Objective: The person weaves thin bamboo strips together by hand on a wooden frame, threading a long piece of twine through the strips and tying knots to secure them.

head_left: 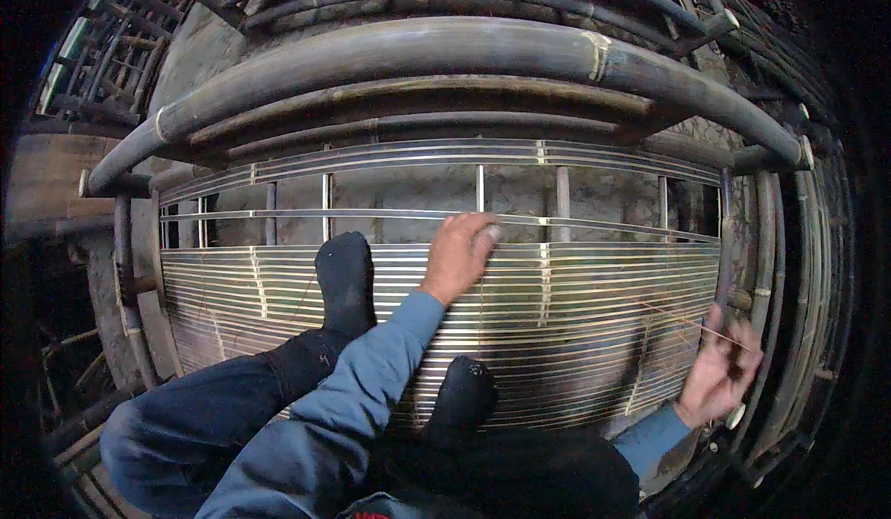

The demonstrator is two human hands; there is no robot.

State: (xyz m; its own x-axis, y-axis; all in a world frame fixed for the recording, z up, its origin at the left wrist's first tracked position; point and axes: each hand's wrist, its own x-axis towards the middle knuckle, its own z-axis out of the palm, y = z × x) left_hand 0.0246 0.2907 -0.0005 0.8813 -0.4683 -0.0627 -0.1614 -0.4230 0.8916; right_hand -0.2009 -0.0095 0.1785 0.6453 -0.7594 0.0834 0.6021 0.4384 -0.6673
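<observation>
Slats, two hands, two feet

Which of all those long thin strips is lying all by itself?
The lone strip crossing the wide gap, right at the left hand's fingertips; the others lie in close-set rows above and below it.

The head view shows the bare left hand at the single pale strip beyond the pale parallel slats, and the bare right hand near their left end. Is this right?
Not entirely: the head view shows the bare right hand near the right end of the pale parallel slats, not the left. The bare left hand is at the single pale strip.
</observation>
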